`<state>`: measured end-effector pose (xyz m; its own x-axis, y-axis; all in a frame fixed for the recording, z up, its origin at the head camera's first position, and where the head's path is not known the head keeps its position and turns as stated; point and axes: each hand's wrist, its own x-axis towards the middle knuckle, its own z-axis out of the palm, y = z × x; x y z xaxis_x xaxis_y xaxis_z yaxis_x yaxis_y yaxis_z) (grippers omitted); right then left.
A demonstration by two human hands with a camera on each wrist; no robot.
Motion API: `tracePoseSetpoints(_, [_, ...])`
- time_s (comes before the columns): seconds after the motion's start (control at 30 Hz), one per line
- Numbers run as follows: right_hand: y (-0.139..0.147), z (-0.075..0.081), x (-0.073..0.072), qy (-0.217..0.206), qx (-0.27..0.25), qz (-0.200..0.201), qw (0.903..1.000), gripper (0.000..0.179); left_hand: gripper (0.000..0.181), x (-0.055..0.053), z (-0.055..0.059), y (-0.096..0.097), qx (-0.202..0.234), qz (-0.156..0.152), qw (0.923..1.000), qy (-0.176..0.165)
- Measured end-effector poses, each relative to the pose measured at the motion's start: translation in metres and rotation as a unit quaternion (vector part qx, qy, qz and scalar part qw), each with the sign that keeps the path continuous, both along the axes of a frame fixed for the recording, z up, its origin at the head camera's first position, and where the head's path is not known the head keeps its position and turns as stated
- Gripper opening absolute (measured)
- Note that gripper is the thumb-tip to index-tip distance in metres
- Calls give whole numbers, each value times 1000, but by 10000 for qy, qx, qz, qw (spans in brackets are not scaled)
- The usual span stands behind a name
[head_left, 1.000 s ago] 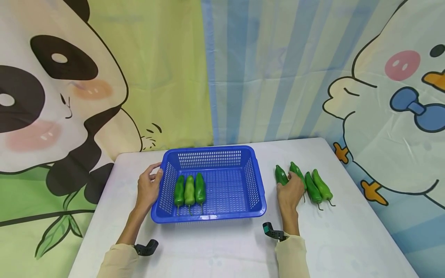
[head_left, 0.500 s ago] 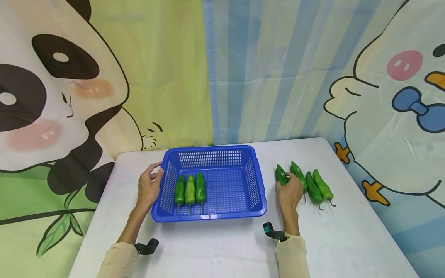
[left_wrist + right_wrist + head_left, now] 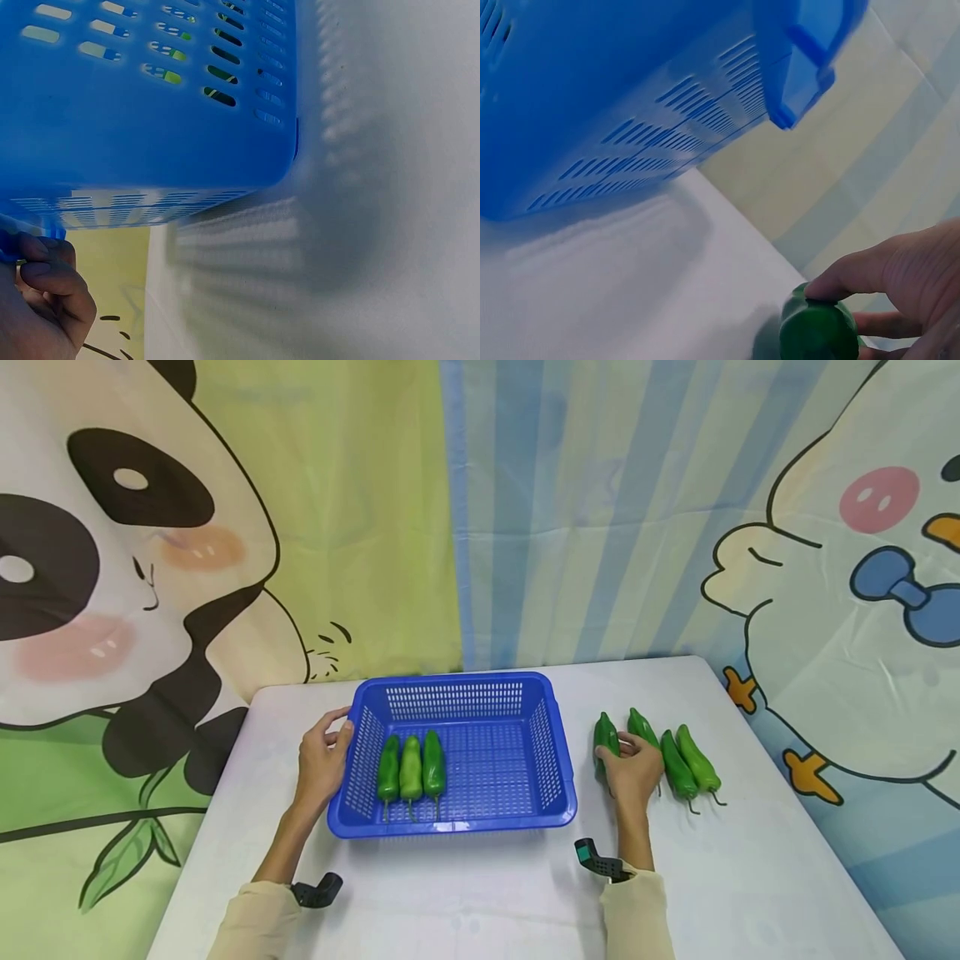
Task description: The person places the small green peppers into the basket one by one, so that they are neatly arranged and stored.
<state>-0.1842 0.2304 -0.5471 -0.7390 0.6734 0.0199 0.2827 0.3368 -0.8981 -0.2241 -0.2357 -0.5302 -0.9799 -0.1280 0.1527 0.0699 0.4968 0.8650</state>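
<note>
My left hand (image 3: 322,763) grips the left rim of a blue perforated plastic basket (image 3: 450,828); the left wrist view shows curled fingers (image 3: 56,281) at that rim. Three green chili peppers (image 3: 410,768) lie side by side in the basket's left half, stems toward me. To the right of the basket, my right hand (image 3: 633,770) pinches a dark green pepper (image 3: 606,735) between thumb and fingers. In the right wrist view the thumb lies on top of this pepper (image 3: 819,330), close over the table. Part of it is hidden behind the hand.
Right of the right hand, three more green peppers (image 3: 678,766) lie on the white table (image 3: 465,902). A printed cartoon curtain (image 3: 525,527) hangs right behind the table's far edge. Each wrist carries a small black camera (image 3: 318,891).
The right hand, holding the pepper, has shifted slightly to the right, and the pepper now stands more upright in view. The left hand and the basket keep their place.
</note>
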Motion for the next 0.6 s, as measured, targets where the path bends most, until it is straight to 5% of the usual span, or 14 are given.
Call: tracePoseSetpoints(0.6, [4,20,5,2,-1496,122,9887,47,43,-1,-1,0,-62,-32,10000,-10])
